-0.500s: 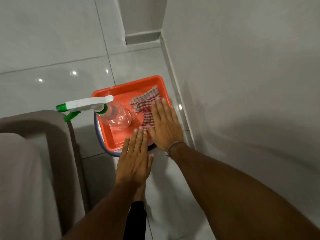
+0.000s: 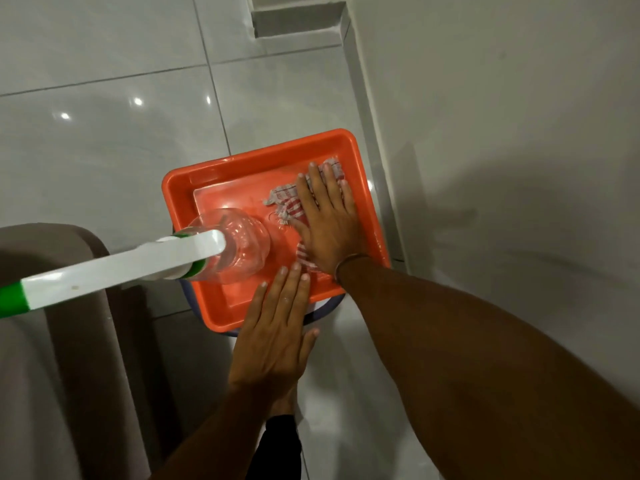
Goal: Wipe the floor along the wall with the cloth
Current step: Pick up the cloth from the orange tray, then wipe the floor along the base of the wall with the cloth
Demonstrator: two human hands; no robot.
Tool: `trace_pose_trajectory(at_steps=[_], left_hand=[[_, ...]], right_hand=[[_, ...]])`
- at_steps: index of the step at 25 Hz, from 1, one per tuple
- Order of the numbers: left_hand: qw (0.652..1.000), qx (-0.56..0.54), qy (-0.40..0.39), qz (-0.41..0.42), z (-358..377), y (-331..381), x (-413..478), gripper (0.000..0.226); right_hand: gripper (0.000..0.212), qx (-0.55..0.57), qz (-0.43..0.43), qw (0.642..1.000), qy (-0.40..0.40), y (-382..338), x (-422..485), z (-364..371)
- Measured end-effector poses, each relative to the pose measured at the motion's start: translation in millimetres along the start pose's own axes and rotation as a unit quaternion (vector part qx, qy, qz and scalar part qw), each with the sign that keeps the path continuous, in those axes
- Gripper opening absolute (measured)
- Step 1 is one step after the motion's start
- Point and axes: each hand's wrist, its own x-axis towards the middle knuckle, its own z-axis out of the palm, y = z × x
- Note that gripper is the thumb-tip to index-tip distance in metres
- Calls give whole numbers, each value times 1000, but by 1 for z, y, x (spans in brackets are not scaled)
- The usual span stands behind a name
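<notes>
In the orange tray (image 2: 249,308), right half: the red-and-white checked cloth (image 2: 285,199), crumpled, mostly under the right hand (image 2: 327,225). Right hand lies palm down on the cloth, fingers straight and together, not curled, so open grip, pressing rather than pinching; thin band at the wrist. Cloth edges stick out left of the fingers, beyond the fingertips, and near the heel of the palm. Left hand (image 2: 273,341) also flat and open, holding nothing, fingers reaching over the tray's near rim, palm over the floor (image 2: 104,140); whether it touches the rim or hovers, can't tell. Clear spray bottle (image 2: 239,249) stands upright in the tray's left half, just beside the cloth, white trigger head with green tip pointing left toward the camera, blurred. Tray sits on something round with a blue edge (image 2: 329,308), probably a bucket or stool, mostly hidden. Tray is close to the wall (image 2: 502,133), just beside the skirting (image 2: 367,109). Floor is glossy grey tile. Brown upholstered furniture (image 2: 62,358) at left. Dark sleeve or trouser leg (image 2: 278,448) at bottom centre.
</notes>
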Motion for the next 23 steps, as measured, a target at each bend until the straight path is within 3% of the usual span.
trace_pose_trajectory(at_steps=[7, 12, 15, 18, 23], left_hand=[[1000, 25, -18, 7, -5, 1, 4, 77], [999, 52, -11, -4, -34, 34, -11, 79], [997, 69, -22, -24, -52, 75, -38, 79], [994, 95, -28, -43, -55, 115, -91, 80], [989, 101, -76, -78, -1, 154, -197, 84]], right_hand=[[79, 103, 12, 994, 21, 5, -1, -17], [61, 177, -12, 971, 159, -14, -57, -80], [65, 200, -5, 960, 196, -18, -121, -119], [76, 197, 21, 964, 175, -15, -220, -128], [75, 164, 69, 977, 121, -8, -385, -28]])
